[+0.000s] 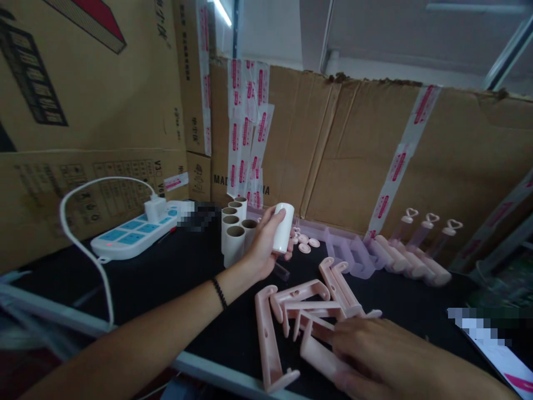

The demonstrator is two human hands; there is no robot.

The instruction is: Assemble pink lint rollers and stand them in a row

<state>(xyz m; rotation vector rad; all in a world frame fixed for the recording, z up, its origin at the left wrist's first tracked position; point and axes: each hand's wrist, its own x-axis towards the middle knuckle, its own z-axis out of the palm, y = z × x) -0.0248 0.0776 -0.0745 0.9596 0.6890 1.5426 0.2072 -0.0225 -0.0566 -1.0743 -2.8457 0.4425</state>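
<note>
My left hand is wrapped round a smooth white roll and holds it nearly upright above the black table top. Just left of it stand several white rolls with brown hollow cores. My right hand is at the lower right, its thumb and fingers closed on a pale pink cylinder. Part of that cylinder is hidden by the hand. Around it lie several pink bent brackets, some overlapping, with rounded ends and holes.
Small pink discs lie behind the brackets, beside a lilac tray. Pink cylinders with heart-topped clear stems rest at right. A white power strip with a looping cable is at left. Cardboard walls enclose the back.
</note>
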